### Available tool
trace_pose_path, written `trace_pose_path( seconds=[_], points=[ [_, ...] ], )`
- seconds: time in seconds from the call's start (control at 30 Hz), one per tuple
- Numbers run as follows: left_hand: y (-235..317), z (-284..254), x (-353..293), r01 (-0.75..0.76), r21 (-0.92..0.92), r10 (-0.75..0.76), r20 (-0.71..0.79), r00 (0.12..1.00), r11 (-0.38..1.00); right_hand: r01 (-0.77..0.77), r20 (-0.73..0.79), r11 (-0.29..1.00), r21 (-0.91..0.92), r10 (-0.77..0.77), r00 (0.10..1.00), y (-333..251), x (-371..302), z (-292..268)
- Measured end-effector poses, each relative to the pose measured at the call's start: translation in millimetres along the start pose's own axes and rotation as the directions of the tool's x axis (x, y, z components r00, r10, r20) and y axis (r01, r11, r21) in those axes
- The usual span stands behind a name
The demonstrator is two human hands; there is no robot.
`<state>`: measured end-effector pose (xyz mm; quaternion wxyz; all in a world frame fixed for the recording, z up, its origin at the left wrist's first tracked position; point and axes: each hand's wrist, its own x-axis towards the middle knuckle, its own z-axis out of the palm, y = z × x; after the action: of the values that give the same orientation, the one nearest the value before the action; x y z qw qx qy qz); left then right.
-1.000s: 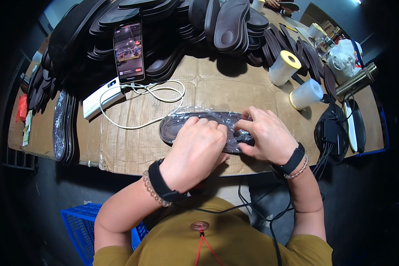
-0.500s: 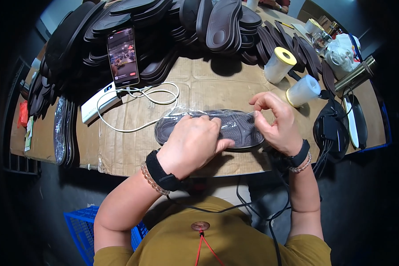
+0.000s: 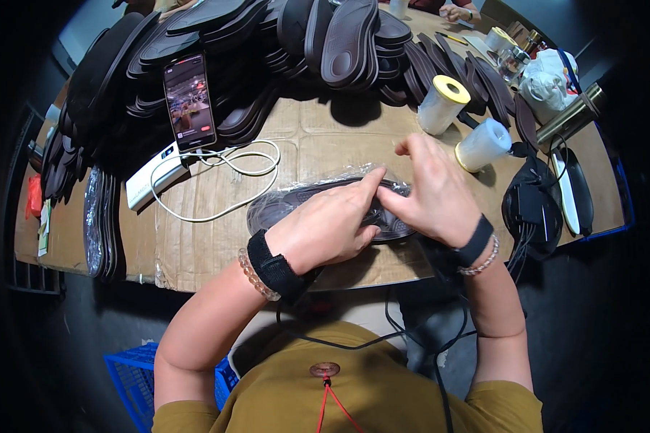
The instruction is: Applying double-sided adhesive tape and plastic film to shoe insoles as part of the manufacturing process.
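Observation:
A dark brown shoe sole (image 3: 310, 190), loosely covered by clear plastic film (image 3: 339, 173), lies crosswise in front of me. Over its middle reaches my left hand (image 3: 328, 224), gripping it with the thumb at the near side and the fingers toward the far edge. My right hand (image 3: 437, 191) is above the right end, fingers apart and raised, its thumb tip close to the left fingertips. Both hands cover much of the sole, so whether the right thumb presses the film cannot be made out.
Dark soles (image 3: 350, 50) are heaped at the back. A phone (image 3: 189, 101) stands by a white power bank (image 3: 155, 177) with a looped white cable (image 3: 217, 216). Two film rolls (image 3: 440, 108) stand right. Wrapped soles (image 3: 102, 224) lie left; a person's hand (image 3: 458, 13) shows far back.
My right hand has moved left over the sole, its fingers opening from a pinch at the film. The left fingers have straightened toward it. The view has shifted slightly.

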<state>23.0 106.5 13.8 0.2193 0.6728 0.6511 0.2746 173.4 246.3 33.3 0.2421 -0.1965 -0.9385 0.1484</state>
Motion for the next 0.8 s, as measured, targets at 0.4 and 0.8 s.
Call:
trace_pose_path(
  seconds=[0.4, 0.8],
  points=[
    [1.2, -13.5, 10.9, 0.131, -0.056, -0.123, 0.119, 0.985, 0.990, -0.151, -0.111, 0.944, -0.293, 0.124, 0.986, 0.3, 11.7, 4.9],
    [-16.9, -18.7, 22.0, 0.326, -0.268, -0.280, 0.195, 0.940, 0.907, -0.309, 0.256, 0.840, 0.446, 0.211, 0.943, 56.3, 23.9, -11.1]
  ],
)
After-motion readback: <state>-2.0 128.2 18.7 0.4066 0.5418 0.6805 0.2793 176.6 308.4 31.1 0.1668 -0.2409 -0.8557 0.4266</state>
